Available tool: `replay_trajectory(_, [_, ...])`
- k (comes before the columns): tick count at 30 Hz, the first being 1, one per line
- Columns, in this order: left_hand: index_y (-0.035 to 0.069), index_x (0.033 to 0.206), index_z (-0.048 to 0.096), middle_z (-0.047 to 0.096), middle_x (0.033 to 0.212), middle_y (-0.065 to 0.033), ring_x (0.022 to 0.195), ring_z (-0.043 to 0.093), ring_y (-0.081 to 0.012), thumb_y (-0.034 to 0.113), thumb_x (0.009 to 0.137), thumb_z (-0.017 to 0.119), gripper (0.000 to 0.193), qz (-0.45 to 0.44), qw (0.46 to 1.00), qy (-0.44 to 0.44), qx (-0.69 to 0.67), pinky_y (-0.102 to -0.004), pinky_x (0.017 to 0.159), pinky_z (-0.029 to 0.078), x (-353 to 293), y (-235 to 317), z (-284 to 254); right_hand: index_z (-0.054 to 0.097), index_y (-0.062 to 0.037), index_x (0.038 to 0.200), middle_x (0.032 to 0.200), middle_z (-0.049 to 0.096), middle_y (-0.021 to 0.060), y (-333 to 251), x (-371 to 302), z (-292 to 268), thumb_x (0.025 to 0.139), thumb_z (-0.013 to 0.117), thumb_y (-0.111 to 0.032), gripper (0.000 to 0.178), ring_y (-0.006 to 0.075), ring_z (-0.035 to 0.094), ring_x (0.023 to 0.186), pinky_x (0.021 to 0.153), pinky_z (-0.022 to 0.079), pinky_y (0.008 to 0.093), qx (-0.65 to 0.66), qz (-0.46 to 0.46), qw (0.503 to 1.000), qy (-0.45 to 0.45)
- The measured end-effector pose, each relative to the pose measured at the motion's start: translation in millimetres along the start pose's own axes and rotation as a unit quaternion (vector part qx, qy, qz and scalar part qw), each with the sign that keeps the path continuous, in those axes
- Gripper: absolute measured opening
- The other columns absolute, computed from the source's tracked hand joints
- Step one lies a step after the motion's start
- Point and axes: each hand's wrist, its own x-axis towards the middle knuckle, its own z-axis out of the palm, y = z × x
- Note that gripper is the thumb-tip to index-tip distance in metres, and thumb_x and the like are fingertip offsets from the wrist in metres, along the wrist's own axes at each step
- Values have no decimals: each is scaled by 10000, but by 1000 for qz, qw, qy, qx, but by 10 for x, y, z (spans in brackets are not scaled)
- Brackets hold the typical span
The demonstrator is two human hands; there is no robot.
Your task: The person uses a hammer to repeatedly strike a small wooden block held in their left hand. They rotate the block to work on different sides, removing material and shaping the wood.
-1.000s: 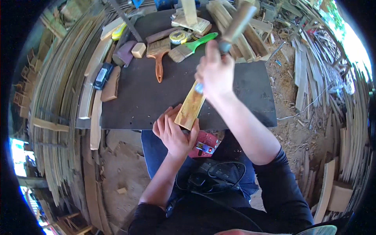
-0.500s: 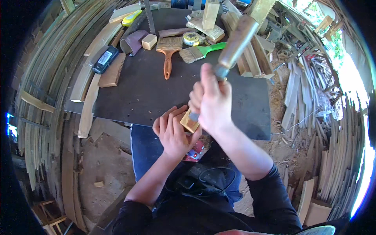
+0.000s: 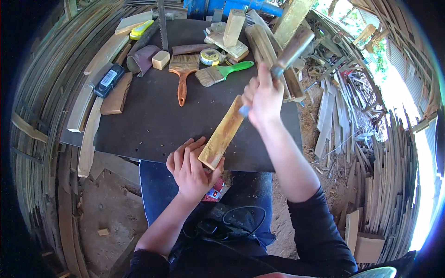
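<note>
My left hand (image 3: 190, 169) grips the near end of a flat, yellowish-brown wood strip (image 3: 223, 132), fingers on one side and thumb on the other. The strip slants away over the table's front part. Closed in a fist, my right hand (image 3: 265, 99) holds a chisel by its metal part. The chisel's thick wooden handle (image 3: 295, 46) rises above the fist to the upper right. Below the fist its grey blade end (image 3: 244, 110) meets or hovers just over the strip's far end; contact is hard to tell.
On the dark tabletop (image 3: 139, 125) lie a brown-handled paintbrush (image 3: 182, 78), a green-handled brush (image 3: 222, 74), a tape measure (image 3: 210, 57), a small wood block (image 3: 161, 60) and a dark blue case (image 3: 110, 80). Boards (image 3: 90, 102) line the left edge. Wood scraps (image 3: 333, 116) lie at right.
The chisel's blade end has moved from the strip's near part to its far end, and my right hand has gone up and away. The strip's length now shows. My view has shifted slightly.
</note>
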Motion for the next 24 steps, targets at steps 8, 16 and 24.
replay_trajectory(8, [53, 1141, 630, 670, 1175, -25, 1123, 629, -249, 403, 803, 785, 511, 9, 1000, 5, 5, -430, 1001, 339, -11, -2, 6, 364, -157, 757, 498, 317, -75, 37, -190, 53, 1040, 584, -338, 401, 66, 299, 357, 328, 218, 289, 29, 39, 995, -86])
replay_trajectory(16, [42, 1148, 631, 668, 1154, -35, 1112, 631, -249, 409, 808, 780, 522, -1, 1000, 2, 10, -431, 997, 339, 20, 9, -22, 361, -187, 780, 512, 273, -75, 42, -150, 283, 1040, 594, -379, 398, 60, 252, 376, 369, 145, 276, 36, 92, 995, 9])
replay_trajectory(24, [40, 1195, 631, 655, 1157, -97, 1104, 604, -277, 366, 788, 781, 543, 1, 1000, 5, -8, -437, 1009, 345, 39, 53, -21, 347, -178, 750, 509, 267, -80, 83, 305, 181, 1043, 589, -357, 420, 57, 253, 372, 356, 171, 281, -7, 6, 998, 67])
